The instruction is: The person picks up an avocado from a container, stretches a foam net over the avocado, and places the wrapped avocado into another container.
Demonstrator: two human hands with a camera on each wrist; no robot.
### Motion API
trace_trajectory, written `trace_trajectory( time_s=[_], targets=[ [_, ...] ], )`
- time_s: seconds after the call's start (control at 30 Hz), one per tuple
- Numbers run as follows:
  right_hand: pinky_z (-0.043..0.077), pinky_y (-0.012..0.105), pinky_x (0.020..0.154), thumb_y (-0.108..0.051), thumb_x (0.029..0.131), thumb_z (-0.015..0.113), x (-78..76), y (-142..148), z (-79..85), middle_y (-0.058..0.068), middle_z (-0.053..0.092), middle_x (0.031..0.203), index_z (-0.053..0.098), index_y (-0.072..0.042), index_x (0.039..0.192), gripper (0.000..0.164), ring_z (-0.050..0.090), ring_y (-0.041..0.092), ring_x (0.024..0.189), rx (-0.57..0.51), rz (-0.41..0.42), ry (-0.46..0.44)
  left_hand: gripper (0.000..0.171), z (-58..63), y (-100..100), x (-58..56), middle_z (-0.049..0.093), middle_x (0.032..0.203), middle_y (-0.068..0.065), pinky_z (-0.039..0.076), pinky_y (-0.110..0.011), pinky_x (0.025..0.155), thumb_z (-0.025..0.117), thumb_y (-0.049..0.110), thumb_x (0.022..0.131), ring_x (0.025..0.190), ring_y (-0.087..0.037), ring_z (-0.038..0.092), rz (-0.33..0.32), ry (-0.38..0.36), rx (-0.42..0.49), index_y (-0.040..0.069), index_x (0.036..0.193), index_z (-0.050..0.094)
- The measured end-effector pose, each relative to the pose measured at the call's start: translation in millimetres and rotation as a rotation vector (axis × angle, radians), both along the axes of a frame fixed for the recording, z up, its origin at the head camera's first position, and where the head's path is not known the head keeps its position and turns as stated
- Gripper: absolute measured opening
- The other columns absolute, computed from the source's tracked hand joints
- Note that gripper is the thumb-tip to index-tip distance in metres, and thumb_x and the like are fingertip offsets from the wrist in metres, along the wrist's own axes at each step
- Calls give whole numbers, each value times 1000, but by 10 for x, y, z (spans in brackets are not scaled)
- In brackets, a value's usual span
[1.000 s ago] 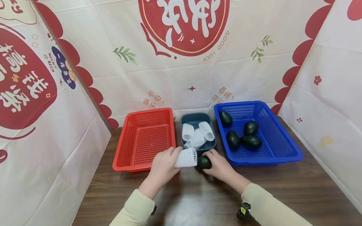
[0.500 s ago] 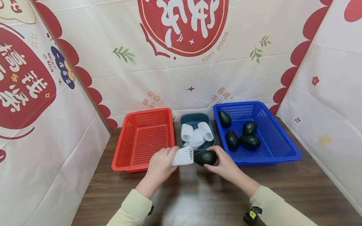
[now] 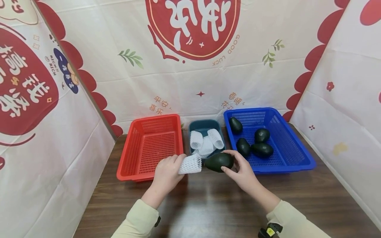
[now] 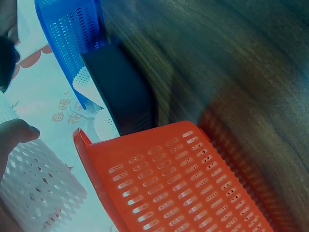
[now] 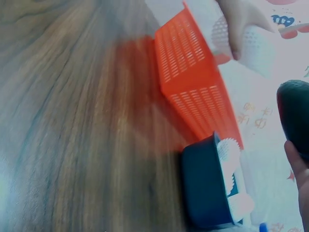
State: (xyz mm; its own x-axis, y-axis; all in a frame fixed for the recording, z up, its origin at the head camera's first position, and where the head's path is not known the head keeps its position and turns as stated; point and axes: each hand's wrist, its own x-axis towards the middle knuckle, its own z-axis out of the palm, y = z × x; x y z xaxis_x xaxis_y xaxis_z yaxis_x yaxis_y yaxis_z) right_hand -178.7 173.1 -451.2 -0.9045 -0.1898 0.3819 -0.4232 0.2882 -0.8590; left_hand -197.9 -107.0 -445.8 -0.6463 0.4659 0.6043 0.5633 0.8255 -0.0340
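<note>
My left hand (image 3: 168, 170) grips a white foam net sleeve (image 3: 190, 164), its mesh mouth facing right. The thumb lies over this foam net sleeve (image 4: 41, 188) in the left wrist view. Just to the right, my right hand (image 3: 242, 170) holds a dark green avocado (image 3: 219, 162) by its wide end, between thumb and fingers. The avocado's narrow end points at the sleeve's mouth, with a small gap showing between them. In the right wrist view the avocado (image 5: 294, 116) appears at the right edge, with most of the hand out of frame.
A red basket (image 3: 178, 138) stands at left. A teal bin (image 3: 191, 124) with several foam net sleeves (image 3: 206, 145) sits in the middle. At right is a blue basket (image 3: 293, 145) holding several avocados (image 3: 262, 149). Printed cloth (image 3: 166, 79) hangs behind and at both sides of the wooden table (image 3: 205, 211).
The avocado has moved right and up, away from the sleeve's mouth, so more of it shows. My left hand has shifted slightly left with the sleeve.
</note>
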Motion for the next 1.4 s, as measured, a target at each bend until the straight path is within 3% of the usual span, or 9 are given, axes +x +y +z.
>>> trace_trajectory(
  time_s=[0.17,0.37,0.6,0.93,1.23,1.4],
  targets=[
    [42,22,87,-16,81,67,32,-32,70,-1,49,121,46,-20,124,48,49,15,107,-57,30,4,45,-5,13,-6,61,90,-2,47,-33,59,72,27,71,73,-18,59,-6,4,8,15,110,53],
    [41,26,89,-15,80,68,40,-100,132,-2,48,122,46,-21,125,50,48,14,108,-10,38,38,47,0,70,0,60,91,-2,47,-32,59,73,29,71,74,-18,58,-15,-10,8,15,111,53],
    [45,33,85,-12,78,70,104,-228,319,1,50,121,49,-11,122,49,49,18,106,1,76,77,48,29,157,1,58,92,-2,48,-29,59,72,31,74,74,-16,57,-26,-41,10,16,115,52],
    [48,27,78,-19,76,72,-28,-298,107,-5,48,123,48,-19,126,55,51,15,103,26,94,105,44,70,254,6,56,88,-3,47,-30,52,70,30,75,67,-16,55,-29,-1,16,14,113,54],
    [46,28,82,-14,76,72,120,-431,356,3,50,122,49,-7,124,54,49,17,105,36,83,95,66,124,334,52,56,93,-2,48,-33,60,80,33,62,75,-17,55,1,-48,-18,15,119,50],
    [46,32,84,-15,76,72,137,-460,371,1,49,122,47,-8,124,55,49,15,106,41,73,62,76,144,386,70,57,97,-4,48,-34,65,80,40,60,80,-18,56,7,-61,-19,13,123,48]
  ],
)
